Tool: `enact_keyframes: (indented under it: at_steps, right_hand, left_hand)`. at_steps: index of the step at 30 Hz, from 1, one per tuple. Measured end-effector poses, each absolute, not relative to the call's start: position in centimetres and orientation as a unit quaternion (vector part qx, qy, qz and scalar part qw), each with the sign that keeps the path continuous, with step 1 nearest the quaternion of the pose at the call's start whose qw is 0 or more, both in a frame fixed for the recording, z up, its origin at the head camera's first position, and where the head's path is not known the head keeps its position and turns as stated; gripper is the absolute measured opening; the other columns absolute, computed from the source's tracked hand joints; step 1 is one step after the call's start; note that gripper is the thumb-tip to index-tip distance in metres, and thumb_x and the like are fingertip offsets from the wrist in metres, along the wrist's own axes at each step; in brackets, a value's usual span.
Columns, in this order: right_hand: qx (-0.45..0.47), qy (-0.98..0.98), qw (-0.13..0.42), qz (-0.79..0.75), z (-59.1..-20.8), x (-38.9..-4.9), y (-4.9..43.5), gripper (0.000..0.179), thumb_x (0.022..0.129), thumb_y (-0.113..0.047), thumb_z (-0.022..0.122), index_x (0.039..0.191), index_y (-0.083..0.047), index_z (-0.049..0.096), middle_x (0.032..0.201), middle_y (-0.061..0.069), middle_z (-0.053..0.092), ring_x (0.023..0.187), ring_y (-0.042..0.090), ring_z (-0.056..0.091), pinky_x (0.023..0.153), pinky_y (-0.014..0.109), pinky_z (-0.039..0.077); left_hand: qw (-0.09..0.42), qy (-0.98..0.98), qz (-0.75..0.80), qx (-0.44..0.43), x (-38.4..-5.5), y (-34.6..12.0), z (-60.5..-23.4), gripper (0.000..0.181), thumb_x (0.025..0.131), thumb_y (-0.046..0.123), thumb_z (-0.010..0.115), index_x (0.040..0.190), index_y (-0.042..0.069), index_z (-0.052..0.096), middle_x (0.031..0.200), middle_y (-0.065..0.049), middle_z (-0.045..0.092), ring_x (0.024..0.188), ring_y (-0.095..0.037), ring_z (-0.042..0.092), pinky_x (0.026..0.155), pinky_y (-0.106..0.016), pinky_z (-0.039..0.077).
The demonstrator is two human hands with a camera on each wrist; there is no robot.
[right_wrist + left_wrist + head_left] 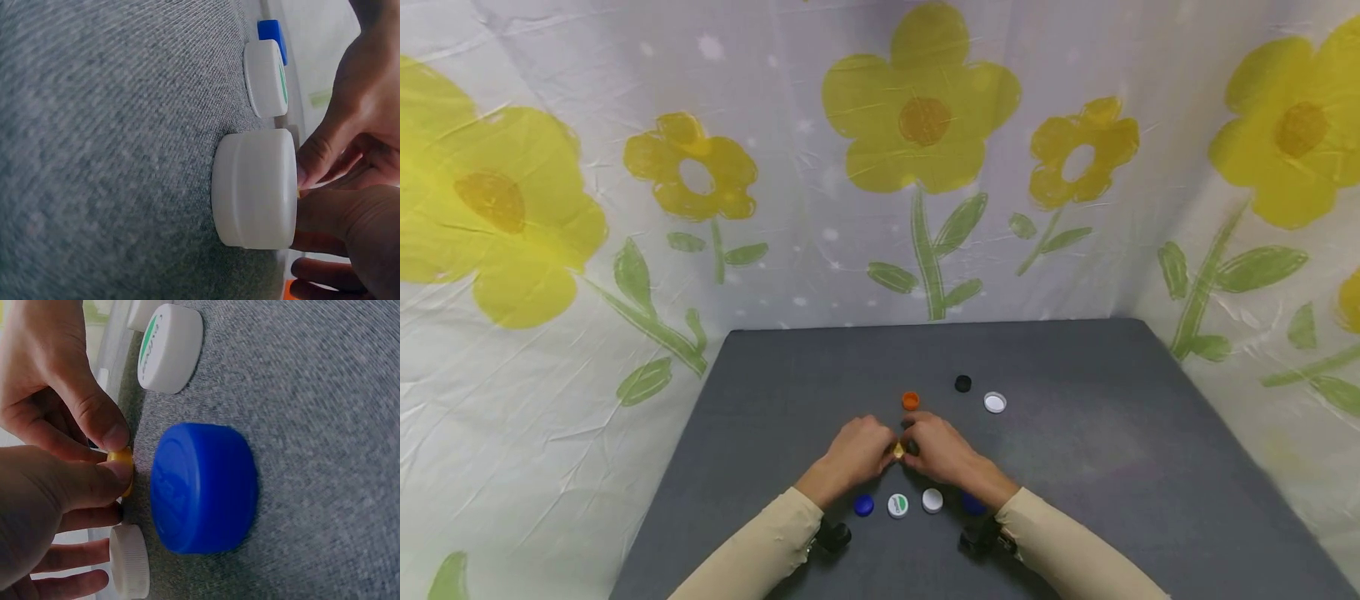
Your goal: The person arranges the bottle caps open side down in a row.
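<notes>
Both hands meet over the grey table around a small yellow cap (129, 478). My left hand (861, 446) pinches it, thumb on its near face in the left wrist view. From the other side, my right hand (943, 447) also pinches it, thumb tip at its edge. Only a sliver of it shows between the thumbs in the right wrist view. A white ribbed cap (130, 562) stands beside the left hand's outer fingers. Close under the right hand, a black cap (912, 447) is partly hidden.
Nearer me lie a blue cap (863, 505), a white cap with green print (898, 506), a plain white cap (932, 500) and another blue cap (973, 503), partly behind the right wrist. Beyond the hands are orange (911, 401), black (962, 383) and white (995, 402) caps.
</notes>
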State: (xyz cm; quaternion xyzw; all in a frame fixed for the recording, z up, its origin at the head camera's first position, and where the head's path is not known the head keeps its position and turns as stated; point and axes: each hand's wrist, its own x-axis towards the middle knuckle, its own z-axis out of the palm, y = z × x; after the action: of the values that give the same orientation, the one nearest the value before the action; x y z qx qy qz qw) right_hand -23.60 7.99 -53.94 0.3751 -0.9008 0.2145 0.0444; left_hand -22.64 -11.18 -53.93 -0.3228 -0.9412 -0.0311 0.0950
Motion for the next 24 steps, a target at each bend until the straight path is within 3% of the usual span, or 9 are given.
enact_keyframes:
  at_steps: [11,19,24]
  right_hand:
    - [0.368,-0.905,0.039,0.213,-52.5,-24.2,9.1,0.019,0.08,-0.016,0.082,0.096,-0.008,0.078,0.117,0.015,0.07,0.109,0.032,0.066,0.09,0.048,0.054]
    - [0.336,-0.915,0.049,0.218,-51.5,-25.8,10.2,0.024,0.083,-0.019,0.081,0.103,-0.005,0.078,0.125,0.018,0.068,0.115,0.034,0.065,0.095,0.049,0.053]
    - [0.32,-0.919,0.057,0.222,-50.6,-26.8,10.4,0.023,0.085,-0.019,0.08,0.104,-0.005,0.078,0.129,0.021,0.066,0.118,0.037,0.064,0.093,0.051,0.054]
  left_hand:
    - [0.071,-0.945,-0.053,-0.315,-23.4,-11.8,-53.1,0.012,0.082,0.031,0.079,0.083,0.02,0.074,0.07,0.006,0.064,0.064,-0.016,0.059,0.061,-0.039,0.049]
    - [0.081,-0.948,-0.073,-0.3,-24.7,-12.0,-51.3,0.024,0.086,0.03,0.078,0.104,0.014,0.077,0.09,0.001,0.075,0.077,-0.019,0.069,0.068,-0.038,0.056]
    - [0.09,-0.948,-0.077,-0.294,-25.9,-11.7,-50.6,0.026,0.087,0.029,0.078,0.107,0.012,0.077,0.092,-0.002,0.075,0.079,-0.019,0.07,0.069,-0.038,0.057]
